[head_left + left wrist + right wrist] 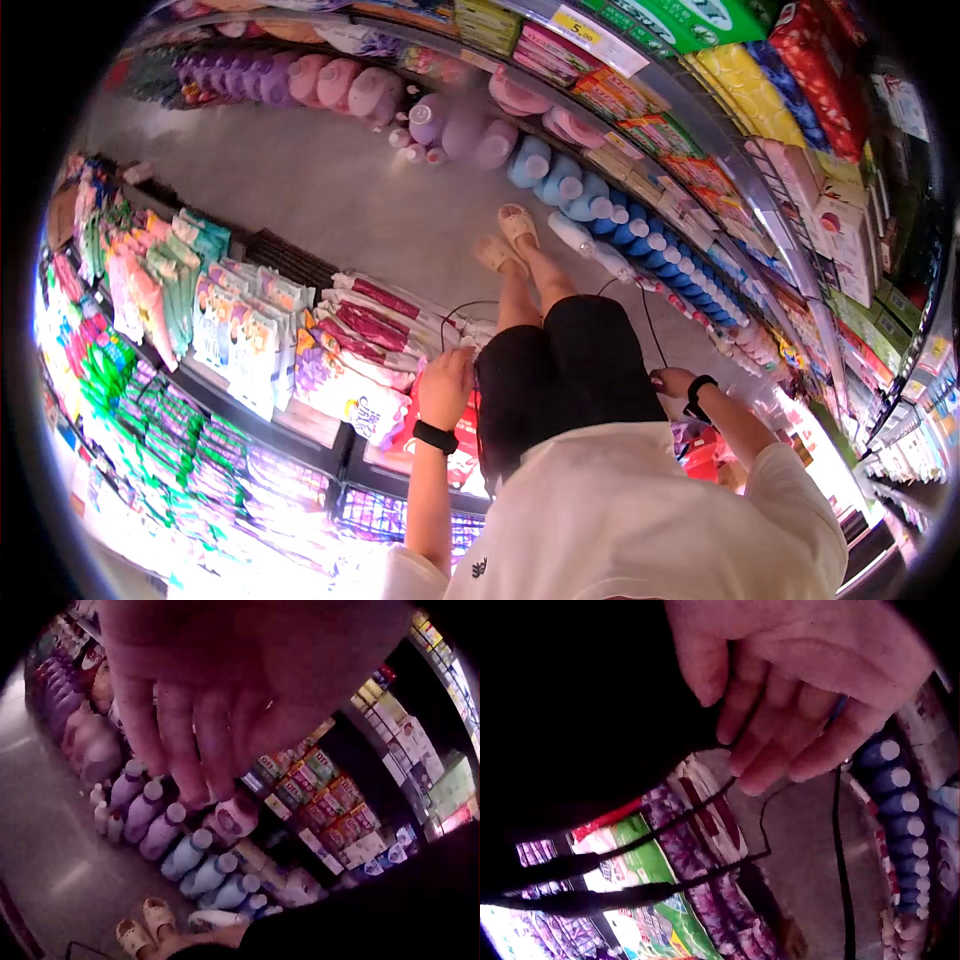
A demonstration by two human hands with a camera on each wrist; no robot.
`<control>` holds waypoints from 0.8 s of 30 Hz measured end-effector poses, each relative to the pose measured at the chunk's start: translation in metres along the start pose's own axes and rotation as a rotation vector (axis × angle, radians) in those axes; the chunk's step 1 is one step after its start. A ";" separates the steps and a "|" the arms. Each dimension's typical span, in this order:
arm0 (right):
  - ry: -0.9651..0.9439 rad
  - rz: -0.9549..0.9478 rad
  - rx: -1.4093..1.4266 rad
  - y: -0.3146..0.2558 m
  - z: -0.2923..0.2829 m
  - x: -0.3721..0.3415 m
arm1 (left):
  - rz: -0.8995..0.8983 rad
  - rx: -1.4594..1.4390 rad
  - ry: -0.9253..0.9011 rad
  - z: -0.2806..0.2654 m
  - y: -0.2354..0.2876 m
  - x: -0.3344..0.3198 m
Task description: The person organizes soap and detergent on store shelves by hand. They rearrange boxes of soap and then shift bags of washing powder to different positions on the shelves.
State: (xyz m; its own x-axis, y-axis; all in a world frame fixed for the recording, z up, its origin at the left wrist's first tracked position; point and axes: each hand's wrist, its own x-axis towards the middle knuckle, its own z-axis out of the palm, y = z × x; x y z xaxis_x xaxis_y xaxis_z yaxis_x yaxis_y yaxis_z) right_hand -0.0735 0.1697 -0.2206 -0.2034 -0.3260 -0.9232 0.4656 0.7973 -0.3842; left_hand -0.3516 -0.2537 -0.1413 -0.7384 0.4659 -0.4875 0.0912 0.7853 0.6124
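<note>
Hanging near the right hand (pixel 795 682), a black cord (pixel 842 859) could catch a sandalled foot (pixel 518 228) during a step; whether it touches that hand is unclear. Both hands' fingers bend loosely, pinching nothing visible. The left hand (pixel 445 385), beside packets (pixel 380 320), could knock them by swinging carelessly.

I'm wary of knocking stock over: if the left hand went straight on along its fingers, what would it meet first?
Going by the left wrist view, the left hand would probably meet the pink container first, or the purple bottles beside it; how far off they stand is unclear.
</note>
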 end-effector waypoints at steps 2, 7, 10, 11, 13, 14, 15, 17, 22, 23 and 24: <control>0.056 -0.006 0.019 -0.021 -0.023 -0.016 | -0.065 0.082 -0.040 0.002 -0.012 -0.035; 0.173 -0.079 -0.005 -0.048 -0.068 -0.042 | -0.090 0.102 0.049 -0.013 -0.006 -0.092; 0.293 -0.156 -0.105 -0.073 -0.112 -0.045 | -0.188 0.046 0.164 -0.034 0.012 -0.094; 0.424 -0.182 -0.083 -0.093 -0.131 -0.046 | -0.189 0.025 0.222 -0.046 0.021 -0.087; 0.683 -0.234 -0.020 -0.137 -0.160 -0.054 | -0.171 0.015 0.324 -0.072 0.032 -0.072; 0.747 -0.238 0.017 -0.173 -0.176 -0.072 | -0.148 0.004 0.359 -0.086 0.037 -0.064; 0.780 -0.264 0.028 -0.192 -0.183 -0.083 | -0.121 -0.007 0.389 -0.101 0.043 -0.056; 0.847 -0.315 0.054 -0.219 -0.195 -0.097 | -0.036 0.062 0.446 -0.131 0.049 -0.041; 0.897 -0.046 -0.049 -0.217 -0.166 -0.100 | 0.155 0.147 0.500 -0.195 0.037 -0.007; 0.888 0.050 -0.096 -0.208 -0.152 -0.098 | 0.195 0.155 0.493 -0.208 0.033 0.001; 0.874 0.146 -0.137 -0.203 -0.137 -0.097 | 0.233 0.151 0.481 -0.219 0.030 0.009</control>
State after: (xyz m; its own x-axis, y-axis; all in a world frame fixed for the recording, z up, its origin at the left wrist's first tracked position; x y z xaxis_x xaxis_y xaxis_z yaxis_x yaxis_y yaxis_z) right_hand -0.2663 0.1090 -0.0520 -0.7595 0.2424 -0.6037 0.4430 0.8723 -0.2071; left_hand -0.5022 -0.3154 0.0091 -0.9057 0.4238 0.0108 0.3574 0.7497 0.5569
